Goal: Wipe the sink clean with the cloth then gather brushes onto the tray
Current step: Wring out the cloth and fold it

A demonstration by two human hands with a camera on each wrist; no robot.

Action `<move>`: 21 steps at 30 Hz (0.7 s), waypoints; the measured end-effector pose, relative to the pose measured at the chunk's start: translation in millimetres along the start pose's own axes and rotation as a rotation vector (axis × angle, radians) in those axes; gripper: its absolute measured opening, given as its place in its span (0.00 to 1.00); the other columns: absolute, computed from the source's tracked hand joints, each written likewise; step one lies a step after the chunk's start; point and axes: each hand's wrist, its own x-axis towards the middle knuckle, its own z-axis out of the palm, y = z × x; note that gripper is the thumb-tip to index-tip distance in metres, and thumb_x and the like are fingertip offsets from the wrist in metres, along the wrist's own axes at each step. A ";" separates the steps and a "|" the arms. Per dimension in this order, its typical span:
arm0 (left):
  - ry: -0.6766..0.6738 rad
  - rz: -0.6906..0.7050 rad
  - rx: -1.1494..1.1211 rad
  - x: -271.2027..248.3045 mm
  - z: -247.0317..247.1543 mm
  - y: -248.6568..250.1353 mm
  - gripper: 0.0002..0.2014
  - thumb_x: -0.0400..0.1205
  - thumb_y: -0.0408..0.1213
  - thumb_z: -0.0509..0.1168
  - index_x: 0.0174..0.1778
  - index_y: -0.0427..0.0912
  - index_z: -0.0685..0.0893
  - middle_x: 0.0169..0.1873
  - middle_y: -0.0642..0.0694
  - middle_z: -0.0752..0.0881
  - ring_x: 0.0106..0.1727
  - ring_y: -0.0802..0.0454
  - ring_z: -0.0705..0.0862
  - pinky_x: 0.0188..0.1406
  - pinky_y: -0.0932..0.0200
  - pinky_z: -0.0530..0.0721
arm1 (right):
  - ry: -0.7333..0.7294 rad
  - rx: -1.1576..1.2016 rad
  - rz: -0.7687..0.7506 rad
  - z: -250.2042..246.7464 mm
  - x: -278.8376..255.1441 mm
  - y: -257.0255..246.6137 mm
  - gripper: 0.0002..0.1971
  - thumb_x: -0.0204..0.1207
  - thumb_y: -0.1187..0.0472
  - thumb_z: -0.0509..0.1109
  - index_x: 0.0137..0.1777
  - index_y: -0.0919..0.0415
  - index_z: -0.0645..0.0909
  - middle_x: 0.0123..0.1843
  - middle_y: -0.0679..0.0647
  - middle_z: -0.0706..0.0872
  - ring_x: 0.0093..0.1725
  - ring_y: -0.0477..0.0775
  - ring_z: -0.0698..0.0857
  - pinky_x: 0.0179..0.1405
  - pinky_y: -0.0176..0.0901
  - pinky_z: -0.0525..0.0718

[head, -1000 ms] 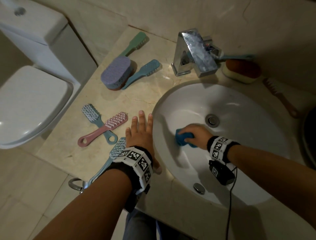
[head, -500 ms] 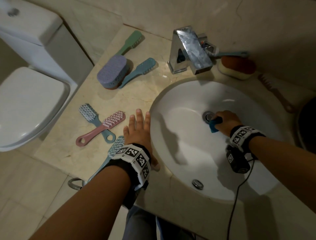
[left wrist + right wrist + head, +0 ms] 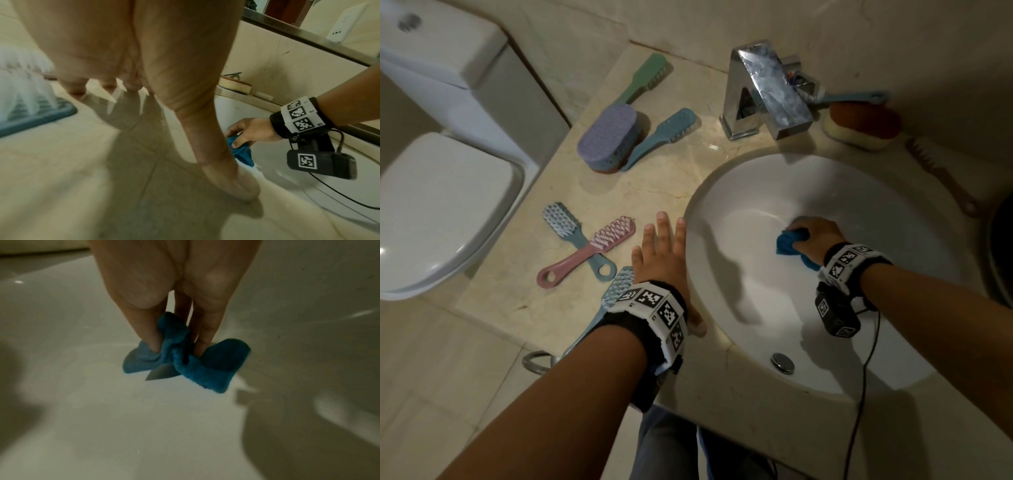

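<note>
My right hand (image 3: 812, 233) grips a bunched blue cloth (image 3: 788, 244) and presses it onto the white sink (image 3: 739, 274) near the bowl's middle, hiding the drain. The right wrist view shows my fingertips (image 3: 202, 344) dug into the cloth (image 3: 213, 368) on the bowl. My left hand (image 3: 662, 253) lies flat on the beige counter (image 3: 654, 185) at the sink's left rim, fingers straight, over a pale blue brush (image 3: 616, 287). A pink brush (image 3: 592, 250) crosses a blue brush (image 3: 566, 226) to the left. A purple scrubber (image 3: 607, 137), a teal brush (image 3: 664, 135) and a green brush (image 3: 643, 78) lie farther back.
A chrome faucet (image 3: 767, 92) stands behind the sink, with an orange sponge (image 3: 863, 125) and a brown brush (image 3: 941, 174) to its right. A white toilet (image 3: 441, 192) stands left of the counter. A dark round rim (image 3: 1000, 257) shows at the right edge. A cable (image 3: 859, 394) hangs from my right wrist.
My right hand has swept the cloth from the bowl's left side to the drain, then slightly back left over it. My left hand has stayed flat on the counter.
</note>
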 end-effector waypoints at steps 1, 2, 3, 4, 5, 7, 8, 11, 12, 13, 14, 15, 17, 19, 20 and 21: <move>0.002 0.001 -0.002 0.2 0.4 -0.2 0.81 0.52 0.53 0.85 0.77 0.45 0.21 0.77 0.41 0.21 0.81 0.38 0.28 0.81 0.39 0.41 | -0.033 -0.002 -0.026 -0.1 -3.7 -1.8 0.17 0.71 0.71 0.71 0.60 0.61 0.83 0.62 0.57 0.83 0.62 0.57 0.81 0.57 0.35 0.73; 0.006 0.001 -0.004 0.4 0.9 -0.3 0.81 0.52 0.53 0.85 0.77 0.46 0.21 0.77 0.41 0.21 0.81 0.38 0.29 0.81 0.39 0.42 | -0.092 -0.027 -0.044 0.3 -7.0 -2.2 0.17 0.71 0.70 0.71 0.61 0.62 0.83 0.62 0.57 0.81 0.62 0.57 0.80 0.55 0.34 0.72; 0.009 0.002 -0.003 0.2 1.2 -0.3 0.81 0.52 0.54 0.85 0.77 0.46 0.21 0.77 0.41 0.22 0.81 0.38 0.29 0.81 0.39 0.42 | -0.153 -0.056 -0.048 1.0 -10.1 -1.0 0.18 0.72 0.70 0.71 0.62 0.61 0.82 0.63 0.58 0.79 0.63 0.58 0.79 0.55 0.34 0.71; 0.010 0.002 -0.004 0.3 1.2 -0.3 0.80 0.52 0.54 0.85 0.77 0.46 0.21 0.77 0.41 0.22 0.81 0.38 0.29 0.81 0.39 0.42 | -0.193 -0.080 -0.038 1.4 -11.3 1.2 0.19 0.73 0.69 0.71 0.64 0.60 0.81 0.66 0.59 0.78 0.64 0.59 0.78 0.56 0.35 0.71; 0.011 0.002 -0.005 0.7 1.1 -0.4 0.80 0.52 0.53 0.85 0.77 0.46 0.22 0.77 0.41 0.22 0.81 0.38 0.29 0.81 0.40 0.42 | -0.192 -0.090 -0.020 1.3 -11.8 3.0 0.19 0.74 0.68 0.71 0.65 0.59 0.80 0.68 0.60 0.76 0.66 0.60 0.77 0.59 0.37 0.72; 0.010 0.003 -0.001 1.7 0.5 -0.3 0.80 0.52 0.53 0.85 0.77 0.46 0.21 0.77 0.41 0.21 0.81 0.38 0.29 0.81 0.40 0.41 | -0.108 -0.068 0.034 -0.3 -10.9 6.4 0.20 0.75 0.67 0.70 0.67 0.57 0.78 0.70 0.60 0.77 0.68 0.61 0.77 0.64 0.39 0.71; 0.007 0.001 0.002 1.7 0.6 -0.6 0.80 0.52 0.53 0.85 0.77 0.46 0.21 0.77 0.41 0.21 0.81 0.38 0.29 0.81 0.40 0.41 | -0.058 -0.045 0.051 -1.5 -11.0 6.1 0.20 0.75 0.67 0.70 0.68 0.57 0.78 0.70 0.60 0.78 0.68 0.61 0.77 0.66 0.40 0.72; 0.001 -0.002 0.009 -0.9 -1.1 -0.4 0.80 0.53 0.53 0.84 0.77 0.46 0.22 0.77 0.41 0.22 0.81 0.39 0.29 0.81 0.40 0.42 | 0.048 0.075 0.045 -10.2 -19.7 -0.9 0.20 0.73 0.71 0.69 0.65 0.59 0.80 0.65 0.60 0.83 0.64 0.60 0.80 0.64 0.41 0.74; 0.003 -0.003 0.011 -2.9 -1.9 -0.1 0.79 0.53 0.53 0.84 0.77 0.46 0.22 0.78 0.41 0.22 0.81 0.39 0.30 0.81 0.40 0.42 | 0.069 0.109 0.040 -14.6 -26.4 -5.4 0.19 0.72 0.72 0.68 0.63 0.60 0.80 0.62 0.60 0.84 0.62 0.59 0.81 0.61 0.40 0.75; 0.008 -0.004 0.016 -5.7 -3.1 0.6 0.79 0.54 0.53 0.84 0.78 0.46 0.23 0.78 0.41 0.23 0.82 0.38 0.30 0.81 0.40 0.43 | 0.084 0.133 0.039 -19.0 -34.7 -10.3 0.18 0.72 0.73 0.67 0.61 0.61 0.80 0.59 0.60 0.84 0.58 0.57 0.82 0.57 0.39 0.75; 0.014 -0.007 0.020 -7.3 -4.3 1.5 0.78 0.55 0.53 0.84 0.78 0.45 0.24 0.78 0.41 0.24 0.82 0.38 0.31 0.81 0.40 0.44 | 0.095 0.149 0.043 -24.0 -43.6 -15.9 0.17 0.72 0.73 0.66 0.60 0.62 0.80 0.56 0.59 0.84 0.54 0.54 0.80 0.53 0.38 0.74; 0.015 -0.012 0.016 -8.6 -5.6 2.9 0.75 0.58 0.52 0.83 0.79 0.45 0.25 0.79 0.40 0.25 0.82 0.38 0.32 0.81 0.40 0.45 | 0.106 0.162 0.048 -28.5 -53.4 -21.6 0.16 0.73 0.73 0.66 0.60 0.62 0.80 0.53 0.58 0.82 0.51 0.53 0.79 0.51 0.38 0.72; 0.013 -0.019 -0.013 -9.6 -10.0 5.0 0.66 0.67 0.51 0.78 0.80 0.44 0.28 0.79 0.39 0.27 0.82 0.37 0.33 0.81 0.39 0.45 | 0.139 0.202 0.054 -38.0 -73.3 -33.4 0.14 0.74 0.71 0.65 0.59 0.61 0.79 0.49 0.56 0.80 0.49 0.52 0.77 0.49 0.38 0.72; 0.019 0.004 -0.018 -12.7 -19.6 5.9 0.61 0.71 0.52 0.75 0.82 0.44 0.32 0.81 0.38 0.31 0.83 0.36 0.36 0.81 0.37 0.46 | 0.190 0.268 0.042 -48.9 -94.1 -47.6 0.11 0.74 0.70 0.64 0.55 0.59 0.79 0.47 0.56 0.81 0.47 0.54 0.79 0.46 0.41 0.75; 0.019 0.034 -0.008 -15.9 -26.7 6.4 0.61 0.70 0.54 0.75 0.83 0.45 0.34 0.82 0.37 0.34 0.83 0.36 0.38 0.81 0.37 0.47 | 0.217 0.302 0.032 -55.2 -104.5 -55.2 0.10 0.74 0.70 0.64 0.52 0.57 0.78 0.46 0.56 0.82 0.46 0.55 0.80 0.46 0.44 0.78; 0.022 0.078 0.003 -20.8 -35.6 7.8 0.60 0.69 0.55 0.75 0.83 0.46 0.37 0.82 0.38 0.36 0.83 0.36 0.40 0.81 0.37 0.48 | 0.241 0.339 0.023 -62.5 -115.8 -62.9 0.09 0.74 0.69 0.63 0.50 0.56 0.77 0.46 0.56 0.83 0.46 0.57 0.81 0.47 0.48 0.82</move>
